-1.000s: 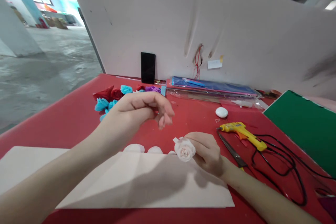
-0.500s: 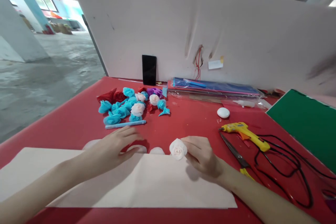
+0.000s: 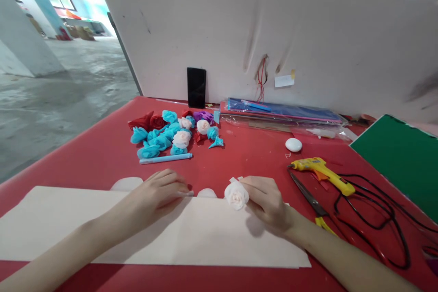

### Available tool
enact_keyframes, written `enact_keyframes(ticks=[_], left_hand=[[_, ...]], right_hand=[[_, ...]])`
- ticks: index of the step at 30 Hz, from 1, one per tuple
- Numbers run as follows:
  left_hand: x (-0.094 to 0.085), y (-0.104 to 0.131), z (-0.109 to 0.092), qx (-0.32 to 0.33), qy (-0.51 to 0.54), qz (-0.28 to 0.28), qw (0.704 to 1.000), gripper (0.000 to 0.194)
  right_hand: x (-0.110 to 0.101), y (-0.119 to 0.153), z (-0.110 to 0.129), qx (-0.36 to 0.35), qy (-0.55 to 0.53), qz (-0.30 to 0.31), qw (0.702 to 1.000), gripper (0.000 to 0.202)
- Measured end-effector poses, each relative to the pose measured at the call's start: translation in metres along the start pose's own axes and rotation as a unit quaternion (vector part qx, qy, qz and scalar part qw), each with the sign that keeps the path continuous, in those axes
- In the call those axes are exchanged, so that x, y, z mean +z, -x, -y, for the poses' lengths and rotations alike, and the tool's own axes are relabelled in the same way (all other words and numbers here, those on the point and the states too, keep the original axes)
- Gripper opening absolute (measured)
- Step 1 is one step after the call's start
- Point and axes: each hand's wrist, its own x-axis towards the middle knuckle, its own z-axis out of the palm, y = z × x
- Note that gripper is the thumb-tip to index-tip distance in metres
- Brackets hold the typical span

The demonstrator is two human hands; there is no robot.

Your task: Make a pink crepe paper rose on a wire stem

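My right hand (image 3: 268,200) pinches a white crepe-paper rose (image 3: 236,195) from its right side, holding it bloom upward over the pale paper sheet (image 3: 205,242). To its left, my left hand (image 3: 164,194) has its fingertips closed on a thin white paper petal (image 3: 185,194), of which only an edge shows. Two more rounded pieces peek out behind the sheet: a large paper petal (image 3: 127,184) left of my left hand and a smaller petal (image 3: 207,193) between the hands.
Blue, red, purple and pale paper flowers (image 3: 159,141) lie beyond my left hand, with a light-blue pen (image 3: 166,159). At right are a yellow glue gun (image 3: 323,174), scissors (image 3: 310,196) and a green board (image 3: 404,164). A phone (image 3: 196,87) leans against the back panel.
My left hand's fingers have closed on the paper petal that lay beneath them. My right hand still holds the rose, nearly in place. The whole view has shifted slightly.
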Motion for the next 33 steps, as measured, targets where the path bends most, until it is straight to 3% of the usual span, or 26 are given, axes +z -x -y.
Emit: enact_keyframes(ticks=[9,14,17,20,24,28,33], left_hand=[[0.008,0.002,0.004,-0.055,-0.008,-0.015,0.998,0.022],[0.010,0.002,0.002,-0.054,-0.013,-0.016,0.998,0.026],[0.001,0.006,0.009,-0.068,-0.028,-0.017,0.997,0.026],[-0.021,0.015,0.028,-0.100,-0.049,-0.016,0.994,0.028],[-0.048,0.033,0.057,-0.133,-0.064,0.039,0.988,0.023],[-0.054,0.041,0.069,-0.179,-0.065,0.088,0.978,0.021],[-0.054,0.039,0.065,-0.216,-0.058,0.106,0.969,0.026]], right_hand=[[0.000,0.001,0.001,-0.002,0.009,-0.007,1.000,0.023],[0.000,0.001,0.001,-0.002,0.009,-0.003,1.000,0.022],[0.000,0.001,0.000,-0.002,0.010,-0.004,1.000,0.022],[0.000,0.001,0.000,-0.004,0.009,-0.006,1.000,0.020],[0.000,0.001,0.000,-0.003,0.011,0.003,1.000,0.017],[-0.001,0.001,0.001,0.008,0.015,0.005,1.000,0.015],[0.000,0.000,0.001,0.010,0.012,0.004,1.000,0.014]])
